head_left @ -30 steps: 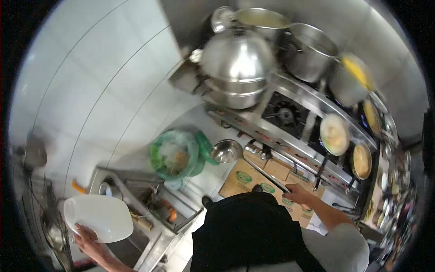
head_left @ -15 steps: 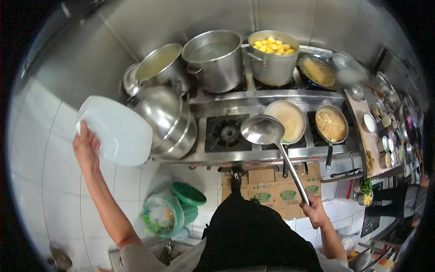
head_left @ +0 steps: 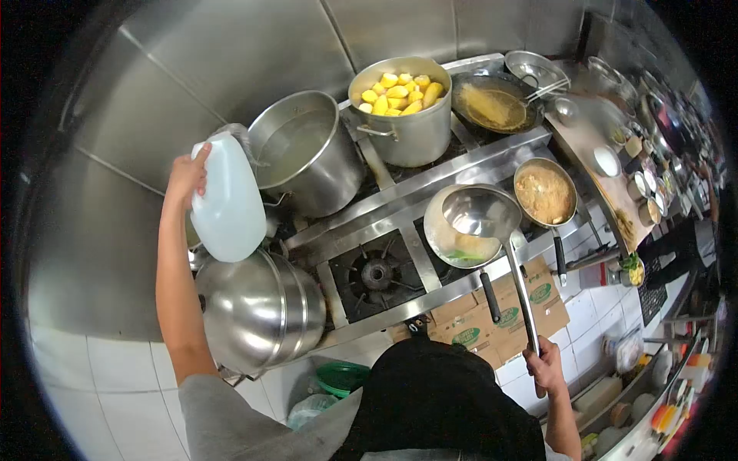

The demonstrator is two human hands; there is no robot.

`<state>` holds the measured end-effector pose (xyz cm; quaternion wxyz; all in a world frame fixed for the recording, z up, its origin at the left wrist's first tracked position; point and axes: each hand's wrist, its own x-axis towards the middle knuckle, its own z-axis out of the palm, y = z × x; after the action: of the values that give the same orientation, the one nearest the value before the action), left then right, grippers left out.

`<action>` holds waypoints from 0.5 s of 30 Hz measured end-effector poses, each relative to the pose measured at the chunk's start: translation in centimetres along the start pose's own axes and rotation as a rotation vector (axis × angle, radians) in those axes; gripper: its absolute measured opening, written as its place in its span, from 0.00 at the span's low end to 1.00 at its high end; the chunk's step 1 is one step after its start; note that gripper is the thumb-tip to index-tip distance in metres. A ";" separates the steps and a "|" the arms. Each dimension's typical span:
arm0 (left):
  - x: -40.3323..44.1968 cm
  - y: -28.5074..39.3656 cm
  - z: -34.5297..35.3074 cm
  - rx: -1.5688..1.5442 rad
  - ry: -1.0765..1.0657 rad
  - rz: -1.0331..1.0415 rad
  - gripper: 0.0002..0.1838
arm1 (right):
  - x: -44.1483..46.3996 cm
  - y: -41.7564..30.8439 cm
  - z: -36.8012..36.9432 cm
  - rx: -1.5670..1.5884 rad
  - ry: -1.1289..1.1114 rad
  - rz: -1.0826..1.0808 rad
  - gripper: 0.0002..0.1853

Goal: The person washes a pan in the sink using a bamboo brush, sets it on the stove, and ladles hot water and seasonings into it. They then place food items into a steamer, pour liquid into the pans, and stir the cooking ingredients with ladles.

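My left hand (head_left: pixel 190 178) grips the rim of a white plastic container (head_left: pixel 228 203), tilted beside a tall pot of pale liquid (head_left: pixel 296 150). Clear liquid or plastic shows blurred at the container's top edge; I cannot tell which. My right hand (head_left: pixel 544 365) is closed around the handle of a large steel ladle (head_left: pixel 484 215). The ladle's bowl hangs over a pan of pale food (head_left: pixel 453 244) and hides part of it. To the right, a second pan (head_left: pixel 544 192) holds brownish food.
A domed steamer (head_left: pixel 244 307) stands at the stove's left, near a bare burner (head_left: pixel 377 273). Behind are a pot of corn (head_left: pixel 403 100) and a wok (head_left: pixel 492 104). Bowls line a counter (head_left: pixel 592 173). Flattened cardboard (head_left: pixel 492 326) covers floor; another person (head_left: pixel 676 246) stands far right.
My view has turned to the stove. My left hand has brought the white container up beside the tall pot, now more upright. The ladle remains in my right hand, over the pale pan.
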<state>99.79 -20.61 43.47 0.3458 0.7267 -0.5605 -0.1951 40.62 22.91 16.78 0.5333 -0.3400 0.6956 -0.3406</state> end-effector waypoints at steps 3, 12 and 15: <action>4.6 0.5 1.4 0.213 -0.168 -0.012 0.29 | 0.1 -1.3 1.3 0.032 0.035 0.014 0.10; 11.0 2.1 4.8 0.913 -0.589 -0.061 0.35 | 1.3 -1.9 4.3 0.025 0.069 -0.034 0.12; 11.9 1.8 5.2 1.132 -0.673 -0.105 0.37 | 1.5 -3.2 4.9 0.040 0.063 -0.050 0.13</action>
<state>98.58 -33.67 42.45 -0.2938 0.7221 -0.6178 -0.1031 45.48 19.43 17.69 0.5093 -0.3358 0.6964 -0.3781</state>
